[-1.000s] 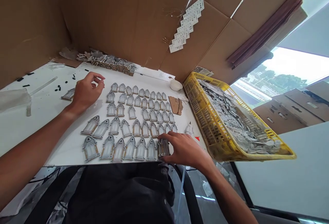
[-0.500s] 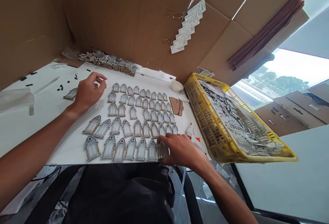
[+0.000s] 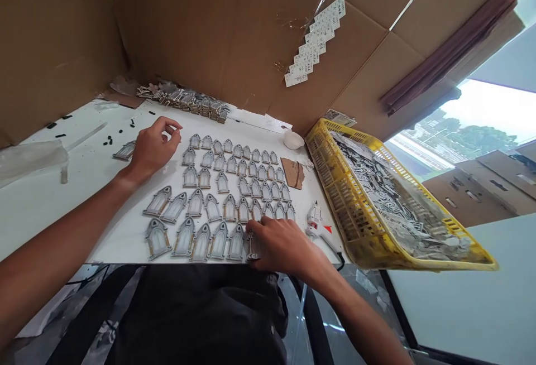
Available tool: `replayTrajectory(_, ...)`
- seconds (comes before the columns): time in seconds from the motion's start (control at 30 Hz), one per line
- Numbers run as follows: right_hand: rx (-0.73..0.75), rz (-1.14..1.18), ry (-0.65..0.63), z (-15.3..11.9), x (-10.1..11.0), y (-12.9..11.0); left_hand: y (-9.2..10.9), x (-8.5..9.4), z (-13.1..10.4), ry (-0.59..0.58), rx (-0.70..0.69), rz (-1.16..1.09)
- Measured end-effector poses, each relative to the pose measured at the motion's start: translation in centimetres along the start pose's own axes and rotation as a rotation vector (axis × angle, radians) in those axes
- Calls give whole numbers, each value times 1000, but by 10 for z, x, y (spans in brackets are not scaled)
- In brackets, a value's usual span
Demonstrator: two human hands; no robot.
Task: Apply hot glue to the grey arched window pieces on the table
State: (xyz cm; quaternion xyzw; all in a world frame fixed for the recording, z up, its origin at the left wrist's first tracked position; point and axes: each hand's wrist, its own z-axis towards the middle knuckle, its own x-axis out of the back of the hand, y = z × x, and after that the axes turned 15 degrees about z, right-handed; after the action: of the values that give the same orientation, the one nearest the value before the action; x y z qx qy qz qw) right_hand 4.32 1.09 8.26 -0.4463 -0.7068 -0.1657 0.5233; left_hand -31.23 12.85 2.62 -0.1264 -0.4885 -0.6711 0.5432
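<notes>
My left hand (image 3: 154, 147) hovers over the left of the table with fingers loosely curled, a gap between thumb and forefinger and nothing visible in it. Beside its wrist lies a single arched window piece (image 3: 124, 150). At the right end of the front row, my right hand (image 3: 278, 245) is closed around grey arched window pieces (image 3: 253, 246), shown edge-on and partly hidden by the fingers. Several rows of similar grey arched window pieces (image 3: 202, 242) with pale panes lie on the white table (image 3: 113, 231), smaller ones toward the back.
A yellow plastic crate (image 3: 355, 214) full of grey parts stands at the right. Near it are a glue gun (image 3: 314, 217), a cardboard scrap (image 3: 292, 173) and a white bowl (image 3: 293, 140). Stacked parts (image 3: 196, 102) line the cardboard wall (image 3: 209, 30). Plastic film (image 3: 31, 161) lies left.
My right hand has moved left along the front row and now covers the spot of the window piece that lay beside it. My left hand stays about where it was; the view has shifted slightly.
</notes>
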Motion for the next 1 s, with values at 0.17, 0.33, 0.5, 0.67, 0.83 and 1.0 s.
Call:
replayTrajectory(0.17, 30, -1, 18, 1, 9, -10, -1, 0, -1, -11, -2, 0)
replayTrajectory(0.33, 64, 12, 7, 12, 11, -28, -4, -2, -1, -20, -8, 4)
replayTrajectory(0.5, 16, 6, -10, 17, 2, -34, -5, -4, 0, -14, -6, 3)
replayTrajectory(0.67, 39, -2, 4, 18, -5, -31, -6, -2, 0, -11, -20, 5)
replayTrajectory(0.83, 67, 12, 17, 18, 0, -23, -5, 2, -4, -16, -31, 30)
replayTrajectory(1.0, 33, 11, 75, 18, 14, -25, -4, 3, -6, -35, -24, 32)
